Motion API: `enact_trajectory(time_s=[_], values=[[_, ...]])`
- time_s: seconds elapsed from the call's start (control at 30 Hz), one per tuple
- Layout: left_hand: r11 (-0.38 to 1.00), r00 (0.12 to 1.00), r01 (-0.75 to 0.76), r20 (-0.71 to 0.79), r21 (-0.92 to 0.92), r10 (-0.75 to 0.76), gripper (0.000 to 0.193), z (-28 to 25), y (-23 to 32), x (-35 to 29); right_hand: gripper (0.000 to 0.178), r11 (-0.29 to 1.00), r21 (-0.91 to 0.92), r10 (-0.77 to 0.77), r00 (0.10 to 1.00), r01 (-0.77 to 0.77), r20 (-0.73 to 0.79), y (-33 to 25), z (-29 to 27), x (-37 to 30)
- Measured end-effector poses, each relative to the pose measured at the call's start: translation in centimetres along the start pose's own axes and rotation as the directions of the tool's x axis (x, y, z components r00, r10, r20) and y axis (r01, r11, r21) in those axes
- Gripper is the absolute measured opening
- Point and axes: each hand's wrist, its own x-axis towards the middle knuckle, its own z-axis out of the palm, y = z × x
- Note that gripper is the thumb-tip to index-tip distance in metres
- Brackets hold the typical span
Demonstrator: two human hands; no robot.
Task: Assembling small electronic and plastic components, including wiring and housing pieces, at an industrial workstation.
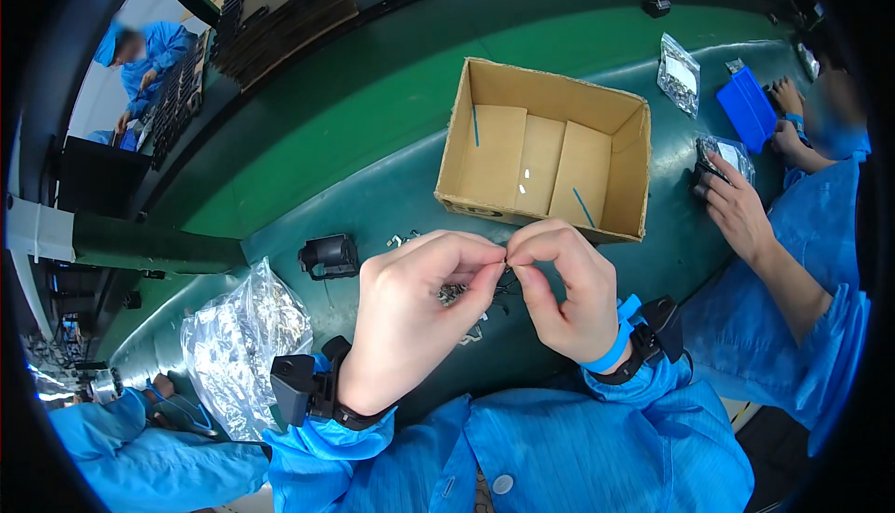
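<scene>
My left hand and my right hand meet over the green bench, thumb and forefinger pinched on each side. Their fingertips touch around something small and dark that I cannot make out. Beneath the hands lie several small metal parts, partly hidden by my fingers. A black plastic housing rests to the left of my left hand. Just beyond my hands stands an open cardboard box, with a few small white pieces and two blue strips inside.
A clear plastic bag of parts lies at the left. On the right, a co-worker's hand rests by another bag and a dark part, near a blue tray. A silvery bag lies behind. Another person's sleeve shows lower left.
</scene>
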Motion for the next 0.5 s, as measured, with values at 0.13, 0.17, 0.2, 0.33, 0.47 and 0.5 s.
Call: enact_trajectory(time_s=[0.13,0.17,0.2,0.33,0.47,0.5], values=[[0.991,0.996,-0.094,0.000,0.098,0.095,0.014,0.1,-0.2,0.1,0.022,1.000,-0.012,-0.013,1.000,0.013,-0.011,0.1,0.1,0.1],[0.982,0.991,-0.135,-0.007,0.134,0.137,0.015,0.2,-0.2,0.2,0.022,1.000,-0.018,-0.017,1.000,0.017,-0.015,0.1,0.2,0.1],[0.982,0.991,-0.135,-0.007,0.135,0.137,0.015,0.3,-0.1,0.2,0.022,1.000,-0.017,-0.017,1.000,0.017,-0.015,0.1,0.2,0.1],[0.973,0.989,-0.139,-0.018,0.184,0.145,0.015,0.4,0.0,0.7,0.020,1.000,-0.001,0.009,1.000,-0.009,-0.023,0.3,0.2,0.1],[0.893,0.948,-0.258,-0.081,0.369,0.307,0.014,0.6,-0.5,3.6,0.012,0.949,0.220,0.254,0.961,-0.227,-0.107,1.1,0.7,-0.6],[0.881,0.941,-0.272,-0.084,0.387,0.327,0.012,0.7,-1.1,4.7,0.012,0.949,0.221,0.252,0.962,-0.225,-0.107,1.0,0.7,-0.6]])
